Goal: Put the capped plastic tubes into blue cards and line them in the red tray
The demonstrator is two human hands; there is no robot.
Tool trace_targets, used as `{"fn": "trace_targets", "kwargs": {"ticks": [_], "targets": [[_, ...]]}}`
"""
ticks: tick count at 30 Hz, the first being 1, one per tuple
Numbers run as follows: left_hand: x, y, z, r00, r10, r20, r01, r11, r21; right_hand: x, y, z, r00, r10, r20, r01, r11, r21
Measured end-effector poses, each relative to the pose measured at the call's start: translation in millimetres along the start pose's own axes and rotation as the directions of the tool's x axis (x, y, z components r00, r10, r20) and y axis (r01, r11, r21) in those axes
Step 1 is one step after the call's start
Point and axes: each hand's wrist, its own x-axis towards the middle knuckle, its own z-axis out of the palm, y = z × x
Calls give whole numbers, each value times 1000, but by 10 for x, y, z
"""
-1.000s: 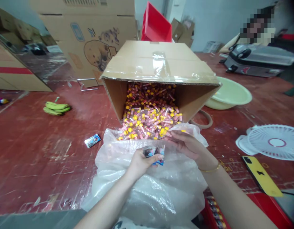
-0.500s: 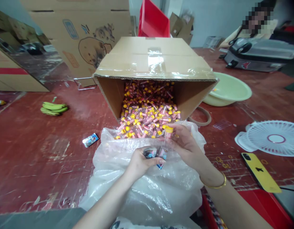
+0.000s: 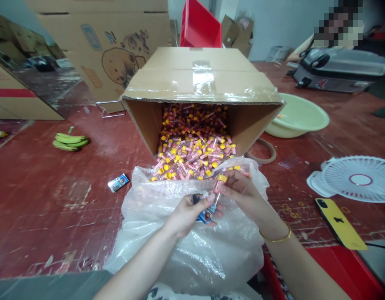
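A cardboard box (image 3: 198, 79) lies on its side, open toward me, with several small clear tubes with yellow caps (image 3: 192, 150) spilling from it onto a clear plastic bag (image 3: 192, 250). My left hand (image 3: 187, 214) is closed on a small stack of printed cards (image 3: 204, 214) above the bag. My right hand (image 3: 245, 193) pinches one yellow-capped tube (image 3: 219, 185) and holds it against the cards. A gold bangle sits on my right wrist.
On the red floor lie a bunch of green bananas (image 3: 70, 141), a loose card (image 3: 117, 182), a pale green basin (image 3: 296, 118), a white fan (image 3: 356, 178) and a yellow phone (image 3: 339, 223). Large cartons (image 3: 101, 41) stand behind. Another person sits at the far right.
My right hand picked one tube out of the pile and brought it down to the cards in my left hand. The left hand stayed nearly still.
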Motion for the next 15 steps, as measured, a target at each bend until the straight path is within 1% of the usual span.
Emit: {"fn": "trace_targets", "kwargs": {"ticks": [2,4,6,8,10,11,13,15], "targets": [[25,14,42,1000,-23,-11,22,993,-119,-76,18,53,998,-21,67,24,998,-50],[53,36,94,999,-22,-35,14,976,-219,-162,57,138,992,-61,112,80,982,-171],[72,58,140,999,-8,-53,-6,966,-259,-235,126,229,991,-104,88,125,952,-280],[72,69,161,999,7,-47,-18,969,-245,-278,209,296,991,-137,4,131,938,-321],[58,62,153,999,34,-37,-40,982,-183,-292,271,327,979,-187,-76,147,919,-366],[49,53,141,998,49,-33,-53,988,-144,-293,288,331,971,-221,-96,166,901,-401],[33,27,113,997,71,-33,-73,995,-73,-295,294,334,959,-266,-100,194,870,-453],[26,3,97,996,82,-44,-84,996,-41,-306,284,342,969,-237,-74,186,889,-419]]}}
